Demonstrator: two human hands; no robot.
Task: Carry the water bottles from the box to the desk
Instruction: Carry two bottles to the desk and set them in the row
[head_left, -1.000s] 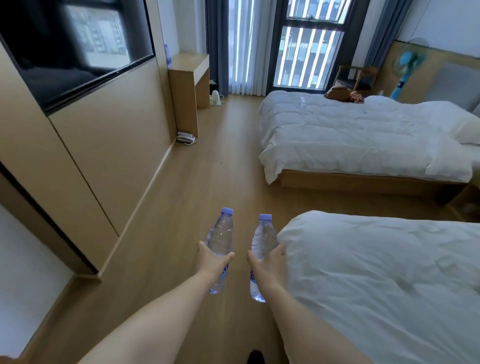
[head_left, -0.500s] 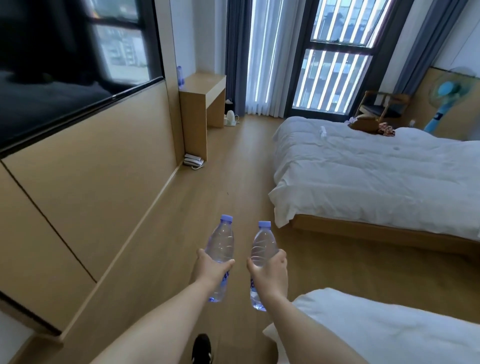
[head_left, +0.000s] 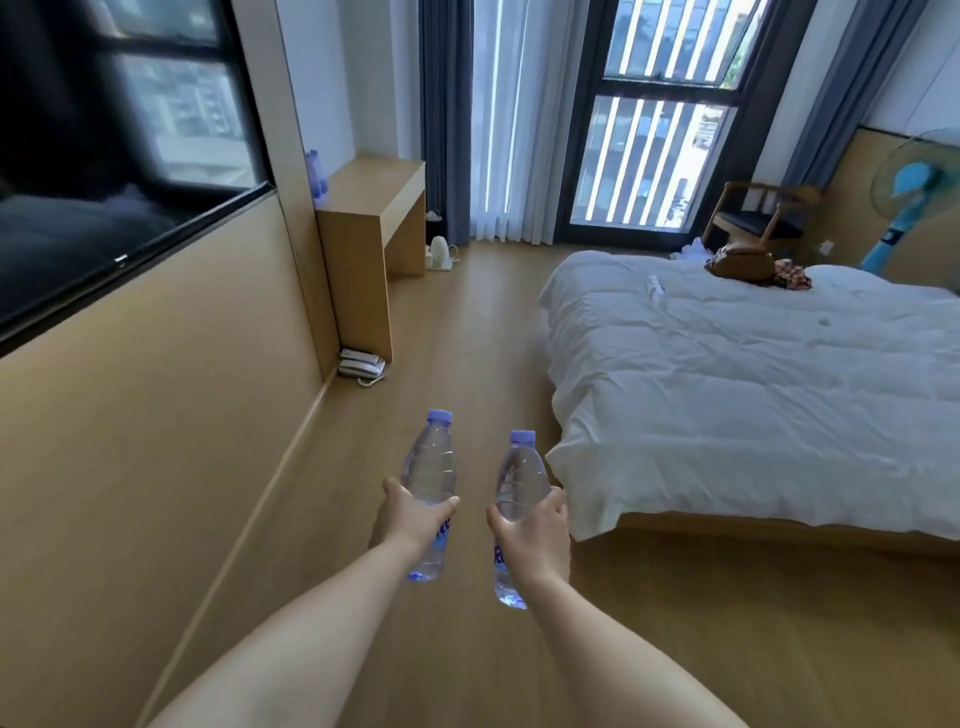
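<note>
My left hand (head_left: 411, 519) grips a clear water bottle (head_left: 430, 467) with a purple cap, held upright in front of me. My right hand (head_left: 535, 530) grips a second, matching water bottle (head_left: 519, 480) beside it, a small gap between the two. The wooden desk (head_left: 374, 192) stands ahead on the left against the wall, near the window. Some bottles (head_left: 316, 171) with purple caps stand on its far left side. The box is not in view.
A wood-panelled wall (head_left: 156, 389) with a dark screen runs along my left. A white telephone (head_left: 361, 366) lies on the floor at the desk's foot, a white kettle (head_left: 439, 253) past the desk. A white bed (head_left: 753, 374) fills the right side.
The desk and far bed have come closer as I walk forward along the floor. The nearer bed has dropped out of view. Both hands still hold their bottles upright.
</note>
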